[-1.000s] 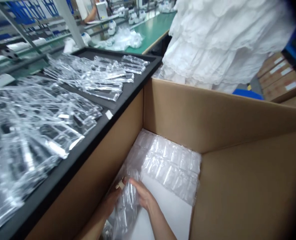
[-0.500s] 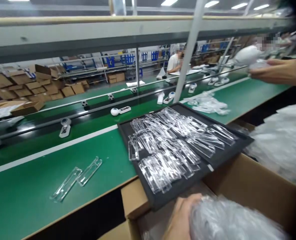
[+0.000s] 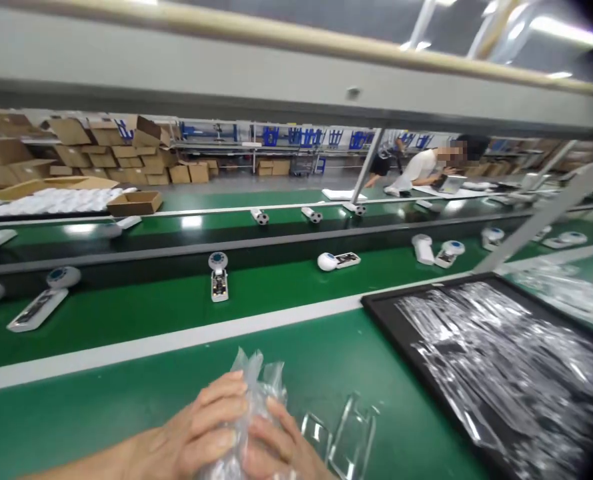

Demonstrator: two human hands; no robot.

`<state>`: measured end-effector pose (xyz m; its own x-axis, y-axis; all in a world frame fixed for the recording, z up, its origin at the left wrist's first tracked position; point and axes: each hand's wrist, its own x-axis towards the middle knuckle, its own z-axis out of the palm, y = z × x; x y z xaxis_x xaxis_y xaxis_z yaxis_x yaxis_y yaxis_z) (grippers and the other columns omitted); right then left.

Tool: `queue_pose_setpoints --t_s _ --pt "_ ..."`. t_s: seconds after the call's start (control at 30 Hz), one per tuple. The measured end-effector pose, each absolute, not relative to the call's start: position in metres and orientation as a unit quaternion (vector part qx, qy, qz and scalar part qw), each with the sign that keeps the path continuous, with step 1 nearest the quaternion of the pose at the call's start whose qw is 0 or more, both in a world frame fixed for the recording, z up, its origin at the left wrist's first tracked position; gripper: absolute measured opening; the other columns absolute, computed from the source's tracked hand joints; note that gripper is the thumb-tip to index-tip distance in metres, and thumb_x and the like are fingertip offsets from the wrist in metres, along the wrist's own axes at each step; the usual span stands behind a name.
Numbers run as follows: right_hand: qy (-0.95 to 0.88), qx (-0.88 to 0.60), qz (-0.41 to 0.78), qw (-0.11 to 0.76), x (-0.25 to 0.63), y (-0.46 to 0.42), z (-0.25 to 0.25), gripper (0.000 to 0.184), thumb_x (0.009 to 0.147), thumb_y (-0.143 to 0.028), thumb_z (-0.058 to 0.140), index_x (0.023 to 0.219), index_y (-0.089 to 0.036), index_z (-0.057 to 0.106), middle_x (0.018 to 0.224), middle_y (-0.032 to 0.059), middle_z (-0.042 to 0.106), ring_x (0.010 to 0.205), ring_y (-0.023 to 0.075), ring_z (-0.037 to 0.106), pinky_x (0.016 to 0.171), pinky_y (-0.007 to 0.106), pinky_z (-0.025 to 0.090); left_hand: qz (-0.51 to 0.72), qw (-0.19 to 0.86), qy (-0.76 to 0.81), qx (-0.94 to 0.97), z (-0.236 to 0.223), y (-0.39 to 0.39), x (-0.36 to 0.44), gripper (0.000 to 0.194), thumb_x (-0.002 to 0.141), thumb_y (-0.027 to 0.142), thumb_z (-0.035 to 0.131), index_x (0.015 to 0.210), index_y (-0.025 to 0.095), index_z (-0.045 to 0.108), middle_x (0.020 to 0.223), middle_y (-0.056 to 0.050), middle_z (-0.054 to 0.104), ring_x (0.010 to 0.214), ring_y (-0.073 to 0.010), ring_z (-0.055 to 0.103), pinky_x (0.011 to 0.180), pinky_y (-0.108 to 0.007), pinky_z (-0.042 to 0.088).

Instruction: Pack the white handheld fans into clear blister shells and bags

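At the bottom middle, a crumpled clear plastic bag bundle (image 3: pixel 257 387) is held over the green work surface. My left hand (image 3: pixel 201 423) grips it from the left, fingers bent around it. My right hand (image 3: pixel 283 443) closes on the other side, its fingers pressed into the plastic. What the bag contains, if anything, cannot be made out. Right of my right hand lie two clear plastic frames (image 3: pixel 353 437), partly overlapped. Farther right, a black tray (image 3: pixel 389 327) carries many similar clear pieces (image 3: pixel 516 360), heaped together.
Beyond a white strip (image 3: pixel 176 339), a green conveyor carries white handheld devices (image 3: pixel 219 277) with round heads. A metal rail (image 3: pixel 176 252) runs behind them. A shelf beam (image 3: pixel 226 73) crosses overhead. Loose plastic bags (image 3: pixel 566 287) lie at right; a person (image 3: pixel 423 167) sits across the line.
The view has swung left. The plastic bundle has moved from above the cardboard box to the green surface beside the two clear frames. Both my hands are now on it.
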<state>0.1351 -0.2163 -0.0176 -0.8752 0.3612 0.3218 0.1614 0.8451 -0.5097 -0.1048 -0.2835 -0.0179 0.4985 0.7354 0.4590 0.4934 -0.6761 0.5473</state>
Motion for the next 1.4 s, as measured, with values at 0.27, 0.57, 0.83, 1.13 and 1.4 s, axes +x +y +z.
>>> queue_pose_setpoints --t_s 0.27,0.57,0.83,1.13,1.4 --pt "-0.951 0.002 0.309 -0.009 0.080 -0.196 0.015 0.068 0.081 -0.011 0.057 0.142 -0.021 0.030 0.144 0.0095 0.037 0.139 0.0189 0.014 0.113 0.046 0.002 0.105 0.225 0.393 0.885 -0.034 -0.310 -0.177 0.102 0.069 -0.003 0.051 0.145 0.035 -0.005 0.150 -0.009 0.026 0.139 -0.0333 0.010 0.105 -0.065 0.015" --pt "-0.963 -0.031 0.265 -0.044 0.121 -0.189 0.019 0.083 0.072 -0.002 0.059 0.143 -0.032 0.026 0.149 0.0085 0.026 0.138 0.0265 0.013 0.110 0.055 0.012 0.046 0.333 0.473 0.815 0.008 -0.362 -0.176 0.082 0.077 0.027 0.061 0.144 0.039 0.016 0.150 0.000 0.030 0.135 -0.0311 0.030 0.109 -0.048 0.027" --pt "-0.922 -0.204 0.328 -0.013 0.106 -0.151 0.031 0.056 0.083 -0.015 0.046 0.137 -0.026 0.041 0.135 0.0123 0.049 0.117 0.0263 0.052 0.099 0.042 0.040 0.221 0.238 0.801 0.503 0.014 -0.300 -0.168 0.047 0.087 0.039 0.041 0.133 0.027 0.045 0.114 -0.006 0.057 0.085 -0.0181 0.062 0.083 -0.029 0.049" --pt "-0.888 -0.265 0.369 -0.068 0.019 -0.138 0.007 0.035 0.072 -0.012 0.055 0.102 -0.024 0.067 0.092 0.0042 0.068 0.088 0.0218 0.063 0.077 0.029 0.041 0.223 0.380 0.742 0.505 -0.013 -0.224 -0.186 0.045 0.055 0.021 0.068 0.100 0.023 0.069 0.082 0.000 0.064 0.080 -0.0194 0.058 0.079 -0.027 0.044" --pt "-0.895 -0.300 0.325 -0.059 0.001 -0.143 0.012 0.021 0.075 -0.007 0.047 0.075 -0.019 0.064 0.079 0.0023 0.065 0.079 0.0158 0.059 0.066 0.022 0.034 0.361 0.439 0.739 0.361 -0.011 -0.232 -0.200 0.034 0.063 0.030 0.060 0.089 0.011 0.067 0.061 0.000 0.061 0.058 -0.0138 0.053 0.055 -0.024 0.038"
